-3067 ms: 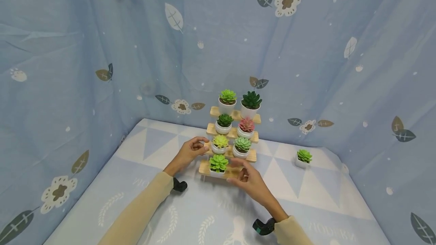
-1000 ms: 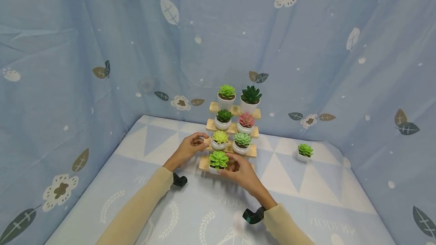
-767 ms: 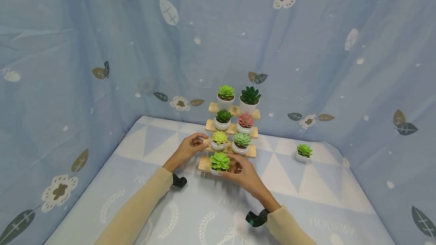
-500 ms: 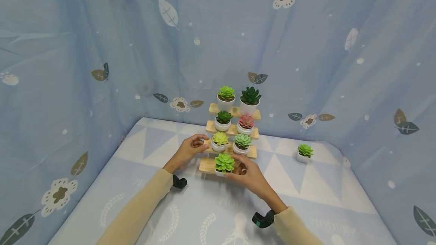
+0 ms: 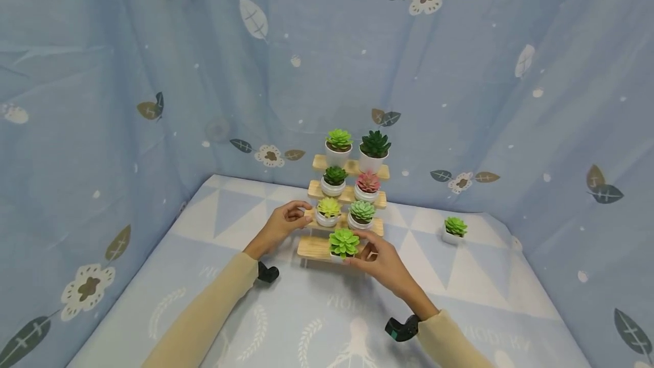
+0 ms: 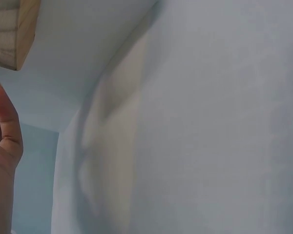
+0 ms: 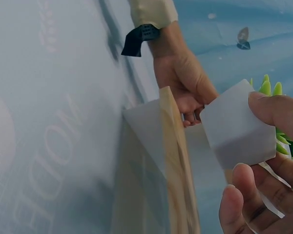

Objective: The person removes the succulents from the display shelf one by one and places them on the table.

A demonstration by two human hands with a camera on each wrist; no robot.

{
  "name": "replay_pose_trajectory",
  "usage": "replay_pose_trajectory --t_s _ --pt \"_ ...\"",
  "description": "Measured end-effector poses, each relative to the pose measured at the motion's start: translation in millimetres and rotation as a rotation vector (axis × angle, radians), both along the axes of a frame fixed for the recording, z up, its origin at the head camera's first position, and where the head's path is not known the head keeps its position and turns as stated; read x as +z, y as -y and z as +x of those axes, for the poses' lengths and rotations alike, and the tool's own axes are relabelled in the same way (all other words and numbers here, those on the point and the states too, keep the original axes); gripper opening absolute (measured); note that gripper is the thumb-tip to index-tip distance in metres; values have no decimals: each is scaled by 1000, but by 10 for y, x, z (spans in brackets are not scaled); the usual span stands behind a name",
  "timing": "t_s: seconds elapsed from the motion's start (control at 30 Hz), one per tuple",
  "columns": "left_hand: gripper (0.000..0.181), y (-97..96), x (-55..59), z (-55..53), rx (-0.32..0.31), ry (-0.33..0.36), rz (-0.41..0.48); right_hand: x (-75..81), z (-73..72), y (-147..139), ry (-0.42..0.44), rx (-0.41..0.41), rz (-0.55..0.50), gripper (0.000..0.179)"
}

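My right hand [image 5: 380, 260] pinches a bright green succulent [image 5: 343, 242] in a white square pot [image 7: 239, 126] between thumb and fingers. It is over the middle of the lowest board of a stepped wooden plant stand [image 5: 313, 247]. In the right wrist view a gap shows between the pot and the board's edge [image 7: 173, 161]. My left hand [image 5: 280, 225] grips the left end of the second-lowest board, fingers curled at its edge. In the left wrist view the thumb [image 6: 7, 114] shows just below a board end [image 6: 12, 39].
On the upper boards stand several potted succulents, among them a yellow-green one [image 5: 328, 209], a pale green one [image 5: 361, 213], a pink one [image 5: 368, 184] and a dark green one [image 5: 375, 146]. Another green succulent [image 5: 455, 229] stands alone at the table's right. A patterned curtain [image 5: 286, 72] hangs behind.
My right hand, apart from the bright green succulent at first, took hold of it and has moved it right along the lowest board. The left hand has stayed at the stand.
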State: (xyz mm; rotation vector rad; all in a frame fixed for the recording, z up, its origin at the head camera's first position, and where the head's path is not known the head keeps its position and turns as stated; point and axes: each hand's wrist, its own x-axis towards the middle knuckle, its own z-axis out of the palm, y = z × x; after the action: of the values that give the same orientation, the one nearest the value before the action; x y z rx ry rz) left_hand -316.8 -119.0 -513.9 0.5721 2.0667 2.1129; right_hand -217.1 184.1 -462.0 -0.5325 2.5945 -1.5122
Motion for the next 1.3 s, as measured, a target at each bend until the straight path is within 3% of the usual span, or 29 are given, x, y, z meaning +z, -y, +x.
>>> replay_pose_trajectory --t_s 0.63,1.3 --pt "40 11 -16 78 9 1 -17 -42 111 -191 76 -71 -43 69" --pt "38 -21 -9 1 16 -20 11 28 106 -576 78 -137 -66 73"
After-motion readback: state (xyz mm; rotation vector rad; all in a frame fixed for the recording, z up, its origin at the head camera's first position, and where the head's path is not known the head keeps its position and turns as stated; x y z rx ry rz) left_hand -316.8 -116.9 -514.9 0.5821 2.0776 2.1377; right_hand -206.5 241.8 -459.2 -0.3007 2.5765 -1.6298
